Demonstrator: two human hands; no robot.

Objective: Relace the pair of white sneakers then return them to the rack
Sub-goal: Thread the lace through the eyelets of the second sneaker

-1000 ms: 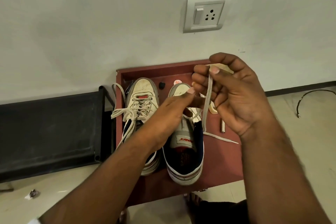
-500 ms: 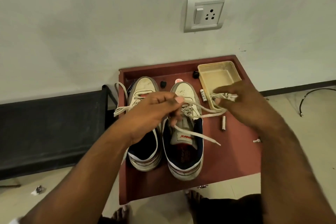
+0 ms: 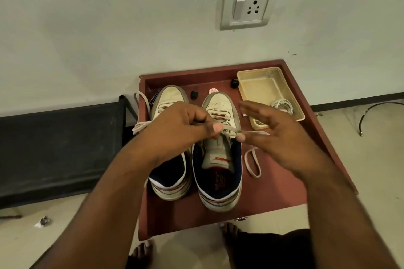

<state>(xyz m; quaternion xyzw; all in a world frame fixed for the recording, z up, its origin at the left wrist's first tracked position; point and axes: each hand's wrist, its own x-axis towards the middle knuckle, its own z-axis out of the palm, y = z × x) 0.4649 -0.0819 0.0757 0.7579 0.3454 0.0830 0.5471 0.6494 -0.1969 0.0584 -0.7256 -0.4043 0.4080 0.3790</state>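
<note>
Scuffed matt sneakers (image 3: 219,116) with flat cloth laces (image 3: 252,160) sit on a smooth painted tray (image 3: 284,181).

text: none legible | right sneaker (image 3: 219,150) tongue: red logo, blurred | insole print: unreadable

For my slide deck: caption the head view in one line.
Both hands, left and right, pull a lace across the right-side sneaker on a red tray.
</note>
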